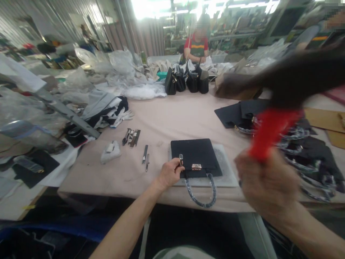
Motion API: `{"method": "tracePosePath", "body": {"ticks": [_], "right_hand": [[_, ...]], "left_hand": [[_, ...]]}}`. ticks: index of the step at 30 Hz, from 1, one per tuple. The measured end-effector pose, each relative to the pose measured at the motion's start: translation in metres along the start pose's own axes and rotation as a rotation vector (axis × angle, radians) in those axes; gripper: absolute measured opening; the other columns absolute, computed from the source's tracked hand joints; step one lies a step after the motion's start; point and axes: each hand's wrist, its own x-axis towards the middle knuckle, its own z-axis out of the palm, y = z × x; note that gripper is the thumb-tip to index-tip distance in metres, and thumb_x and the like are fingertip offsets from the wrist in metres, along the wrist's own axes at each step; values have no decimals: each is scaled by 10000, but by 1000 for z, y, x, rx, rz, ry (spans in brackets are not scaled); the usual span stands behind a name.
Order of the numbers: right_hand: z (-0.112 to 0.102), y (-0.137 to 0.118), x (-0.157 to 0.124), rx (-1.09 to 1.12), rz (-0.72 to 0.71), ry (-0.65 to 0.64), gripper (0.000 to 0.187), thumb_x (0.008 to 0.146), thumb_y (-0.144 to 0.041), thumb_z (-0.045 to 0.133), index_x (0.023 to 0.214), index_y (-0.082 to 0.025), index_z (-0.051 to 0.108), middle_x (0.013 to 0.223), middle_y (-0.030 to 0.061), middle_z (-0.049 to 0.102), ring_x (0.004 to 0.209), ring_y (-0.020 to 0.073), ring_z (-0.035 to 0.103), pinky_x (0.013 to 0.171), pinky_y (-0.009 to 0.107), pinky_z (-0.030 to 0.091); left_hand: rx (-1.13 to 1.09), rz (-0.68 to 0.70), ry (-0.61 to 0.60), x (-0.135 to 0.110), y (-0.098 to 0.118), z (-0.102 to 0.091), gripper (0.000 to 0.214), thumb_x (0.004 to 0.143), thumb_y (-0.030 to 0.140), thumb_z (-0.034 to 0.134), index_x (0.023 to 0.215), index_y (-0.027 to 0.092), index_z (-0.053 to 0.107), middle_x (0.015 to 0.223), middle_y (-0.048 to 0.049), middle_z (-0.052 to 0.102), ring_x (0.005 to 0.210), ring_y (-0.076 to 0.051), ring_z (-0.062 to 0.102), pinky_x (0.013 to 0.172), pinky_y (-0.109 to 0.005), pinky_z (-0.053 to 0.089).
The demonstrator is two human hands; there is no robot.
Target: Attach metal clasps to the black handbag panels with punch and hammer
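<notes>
A flat black handbag [195, 153] with a gold clasp [196, 167] lies on a grey pad [228, 169] at the table's near edge, its wrapped handle [201, 196] hanging over the edge. My left hand [169, 174] is closed on a small metal punch [180, 159] standing upright on the bag's left corner. My right hand [265, 185] is raised close to the camera, blurred, gripping the red handle of a hammer [272, 129] with a dark head high at the right.
Small metal tools [131, 137] and a white rag [110, 151] lie left of the bag. More black bag parts [242, 113] and wrapped handles pile at right. Finished black bags [187, 81] stand at the far end before a seated person [196, 48]. Plastic and fabric clutter fills the left.
</notes>
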Motion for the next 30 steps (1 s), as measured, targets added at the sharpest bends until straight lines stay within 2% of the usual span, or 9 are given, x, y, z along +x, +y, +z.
{"method": "tracePosePath", "body": {"ticks": [2,4,11,15,18,20,24,27,30], "right_hand": [[17,21,-10,-84,-118,-279,447,956,-608,307,727,-258,464,515,36,500,417,157,367,469,320,199],[30,50,-17,-166,-148,-394,370,934,-544,411,735,-243,493,530,24,525,414,146,372,482,314,171],[40,156,-3,-159,334,-360,362,988,-392,340,707,-217,486,572,15,545,477,146,497,513,279,336],[53,192,2,-275,356,-276,274,951,-316,462,760,-162,585,702,112,621,611,199,570,588,323,401],[71,187,-3,-287,228,-166,260,935,-292,521,1093,-120,637,1154,225,634,1017,284,597,829,392,449],[88,171,-9,-239,105,-153,340,947,-281,523,1252,-148,597,1330,192,576,1190,284,531,972,401,416],[124,138,-21,-193,-91,-184,284,950,-270,542,1193,-173,651,1169,132,646,1075,277,551,931,407,416],[141,130,-26,-235,-50,-104,271,938,-285,569,1170,-190,671,1112,133,648,1011,293,529,854,419,384],[146,134,-28,-207,-21,-57,276,933,-298,577,1174,-196,663,1130,129,648,1021,297,515,868,428,348]], "left_hand": [[-9,-7,10,-1,-2,0,102,855,140,621,925,209,647,884,-37,716,820,-188,698,790,-292,558],[-13,-12,21,-2,-4,0,117,856,136,625,945,208,650,891,-39,723,832,-193,703,795,-297,558],[12,-50,-15,-3,0,2,73,898,172,595,947,198,643,921,-50,727,855,-198,709,807,-305,547],[38,-59,-44,-4,0,1,84,918,204,577,973,201,640,919,-45,721,847,-195,700,812,-315,544],[73,-54,-52,-4,0,0,106,929,224,560,999,200,636,964,-60,728,889,-208,707,850,-338,547],[89,-39,-45,-4,0,-1,119,929,234,559,1014,199,634,1023,-77,736,949,-222,714,882,-350,552],[133,1,-57,-3,2,-2,138,921,243,566,1028,202,643,1037,-91,740,960,-234,722,867,-350,572],[139,13,-99,-2,3,-1,137,906,251,585,1005,205,668,1022,-92,742,940,-236,724,848,-347,583],[6,-163,24,-2,3,2,175,899,307,612,996,188,697,1003,-94,760,931,-239,736,867,-371,597]]}}
